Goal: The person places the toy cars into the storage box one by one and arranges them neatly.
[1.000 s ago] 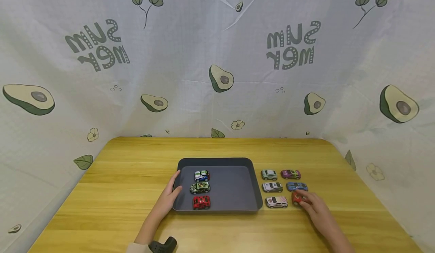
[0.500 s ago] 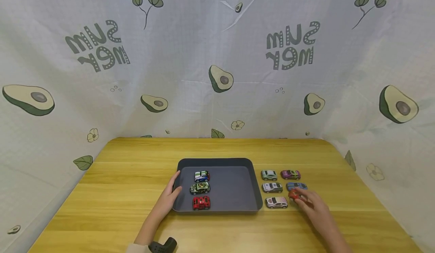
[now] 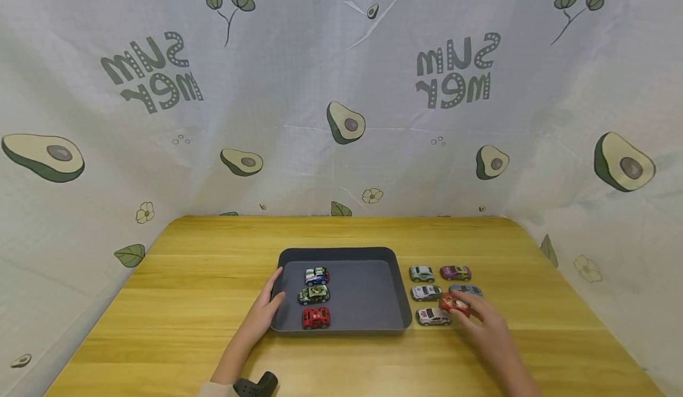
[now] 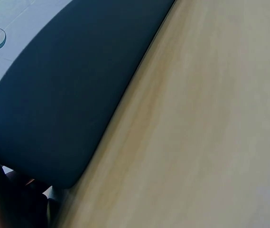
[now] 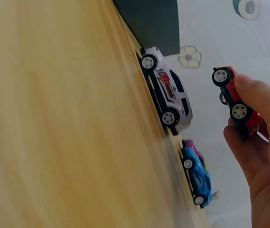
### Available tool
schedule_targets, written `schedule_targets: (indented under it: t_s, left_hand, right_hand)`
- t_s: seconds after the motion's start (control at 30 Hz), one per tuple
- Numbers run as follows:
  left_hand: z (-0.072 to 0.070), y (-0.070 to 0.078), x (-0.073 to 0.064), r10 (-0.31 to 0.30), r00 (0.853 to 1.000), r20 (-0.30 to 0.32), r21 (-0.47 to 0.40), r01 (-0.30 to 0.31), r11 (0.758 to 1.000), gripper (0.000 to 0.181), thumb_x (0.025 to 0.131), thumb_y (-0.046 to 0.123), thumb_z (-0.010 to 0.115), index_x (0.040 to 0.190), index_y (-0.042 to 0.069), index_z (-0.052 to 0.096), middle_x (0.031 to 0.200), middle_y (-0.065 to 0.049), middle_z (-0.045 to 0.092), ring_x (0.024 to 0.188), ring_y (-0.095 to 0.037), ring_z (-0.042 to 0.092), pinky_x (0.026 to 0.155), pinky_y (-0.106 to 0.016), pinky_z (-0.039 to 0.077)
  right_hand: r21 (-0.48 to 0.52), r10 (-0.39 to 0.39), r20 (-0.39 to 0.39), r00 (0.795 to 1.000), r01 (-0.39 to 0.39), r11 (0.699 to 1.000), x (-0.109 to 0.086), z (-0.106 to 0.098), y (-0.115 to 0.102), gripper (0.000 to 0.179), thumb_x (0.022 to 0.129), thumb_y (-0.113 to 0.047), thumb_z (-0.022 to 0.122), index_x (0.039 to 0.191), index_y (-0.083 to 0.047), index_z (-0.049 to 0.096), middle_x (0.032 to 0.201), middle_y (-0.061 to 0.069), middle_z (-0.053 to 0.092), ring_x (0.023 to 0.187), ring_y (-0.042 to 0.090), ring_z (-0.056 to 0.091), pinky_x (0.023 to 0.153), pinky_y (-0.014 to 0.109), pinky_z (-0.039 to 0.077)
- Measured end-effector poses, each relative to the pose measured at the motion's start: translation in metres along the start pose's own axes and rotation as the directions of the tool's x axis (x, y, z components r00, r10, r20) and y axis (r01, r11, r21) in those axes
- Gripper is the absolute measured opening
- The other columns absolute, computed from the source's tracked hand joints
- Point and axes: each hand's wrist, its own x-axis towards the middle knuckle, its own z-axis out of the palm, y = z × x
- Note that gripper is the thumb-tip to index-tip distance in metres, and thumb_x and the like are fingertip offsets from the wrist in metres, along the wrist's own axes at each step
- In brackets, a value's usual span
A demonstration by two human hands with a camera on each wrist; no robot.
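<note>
My right hand (image 3: 488, 329) pinches a red toy car (image 3: 453, 304) between thumb and fingers. In the right wrist view this toy car (image 5: 239, 102) is lifted off the table, its wheels showing. Beneath and left of it, a white toy car (image 3: 433, 316) stands on the table. My left hand (image 3: 261, 311) holds the left wall of a dark grey tray (image 3: 341, 332), the thumb over the rim. Inside the tray, at its left, stand a white-green-blue toy car (image 3: 317, 275), a green camouflage toy car (image 3: 313, 294) and another red toy car (image 3: 316, 318).
Right of the tray are a pale green toy car (image 3: 422, 274), a purple toy car (image 3: 456, 272), a white-and-grey toy car (image 3: 425, 293) and a blue toy car (image 3: 465, 290), partly hidden by the right hand. A printed curtain (image 3: 293, 89) hangs behind the wooden table (image 3: 176, 302).
The right hand has picked up the red toy car from its place in front of the blue one and carried it up and leftward. The left hand and tray stay put.
</note>
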Motion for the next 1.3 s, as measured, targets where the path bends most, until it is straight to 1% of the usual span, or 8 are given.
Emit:
schedule_targets:
  t_s: [0.13,0.27,0.33,0.4,0.6,0.83,1.07,1.3]
  left_hand:
    - [0.000,0.000,0.000,0.000,1.000,0.000,-0.002,0.000,1.000,0.055,0.096,0.016,0.041,0.146,0.012,0.018,0.151,-0.021,0.010,0.139,-0.040,0.008,0.109,-0.059,0.010]
    - [0.000,0.000,0.000,0.001,1.000,0.000,-0.001,-0.001,1.000,0.055,0.096,0.016,0.042,0.146,0.012,0.018,0.151,-0.021,0.010,0.139,-0.040,0.008,0.109,-0.059,0.010]
    - [0.000,0.000,0.001,0.001,1.000,0.004,0.002,-0.001,1.000,0.055,0.096,0.017,0.041,0.146,0.012,0.018,0.151,-0.020,0.010,0.139,-0.040,0.008,0.109,-0.059,0.010]
    - [-0.001,0.000,0.002,-0.001,1.000,0.005,0.004,0.001,1.000,0.055,0.096,0.018,0.041,0.146,0.013,0.018,0.152,-0.020,0.010,0.139,-0.040,0.007,0.109,-0.059,0.010]
    - [-0.001,0.001,0.002,-0.013,1.000,0.007,0.009,0.013,1.000,0.055,0.096,0.019,0.042,0.146,0.014,0.017,0.152,-0.020,0.009,0.139,-0.040,0.007,0.109,-0.059,0.010]
    - [-0.001,0.000,0.001,-0.018,1.000,0.009,0.010,0.018,1.000,0.056,0.096,0.019,0.042,0.146,0.014,0.018,0.152,-0.020,0.009,0.139,-0.040,0.007,0.109,-0.059,0.010]
    - [-0.003,-0.002,0.001,-0.014,1.000,0.002,0.015,0.014,1.000,0.055,0.096,0.018,0.042,0.146,0.013,0.018,0.151,-0.021,0.010,0.139,-0.040,0.008,0.110,-0.059,0.011]
    - [-0.002,-0.002,0.002,-0.009,1.000,0.007,0.014,0.009,1.000,0.055,0.096,0.019,0.042,0.146,0.013,0.018,0.152,-0.020,0.010,0.139,-0.040,0.008,0.110,-0.059,0.010]
  right_hand:
    - [0.015,-0.021,0.004,1.000,0.020,1.000,0.001,0.001,-0.009,0.040,0.086,-0.028,0.061,0.121,-0.010,0.058,0.122,0.013,0.057,0.108,0.026,0.053,0.087,0.051,0.045]
    - [0.025,-0.118,-0.066,0.991,0.120,0.992,0.001,0.003,-0.012,0.036,0.081,-0.018,0.067,0.114,-0.006,0.061,0.114,0.014,0.061,0.104,-0.006,0.050,0.088,0.018,0.045]
    - [0.011,-0.177,-0.120,0.977,0.179,0.984,0.002,0.005,-0.013,0.035,0.076,-0.011,0.070,0.110,-0.004,0.063,0.109,0.014,0.063,0.099,-0.023,0.038,0.083,0.000,0.036]
    - [0.007,-0.229,-0.159,0.960,0.233,0.972,0.003,0.006,-0.013,0.036,0.072,-0.006,0.072,0.107,-0.002,0.064,0.105,0.014,0.064,0.097,-0.029,0.030,0.080,-0.007,0.028]
    - [-0.022,-0.297,-0.203,0.933,0.298,0.954,0.007,0.008,-0.020,0.039,0.065,0.000,0.074,0.103,-0.003,0.066,0.100,0.013,0.066,0.096,-0.027,0.033,0.079,-0.003,0.033]
    - [-0.040,-0.286,-0.139,0.948,0.284,0.958,0.011,0.012,-0.029,0.037,0.070,-0.006,0.074,0.106,-0.006,0.066,0.100,0.007,0.067,0.090,-0.010,0.051,0.069,0.027,0.052]
    - [-0.059,-0.327,-0.107,0.939,0.323,0.945,0.019,0.022,-0.035,0.035,0.070,-0.007,0.074,0.104,-0.008,0.066,0.099,0.005,0.067,0.088,0.007,0.059,0.069,0.027,0.052]
    - [0.073,-0.437,-0.074,0.896,0.442,0.894,0.028,0.034,-0.041,0.025,0.070,0.001,0.072,0.093,-0.009,0.069,0.097,0.006,0.065,0.076,-0.004,0.053,0.058,0.020,0.049]
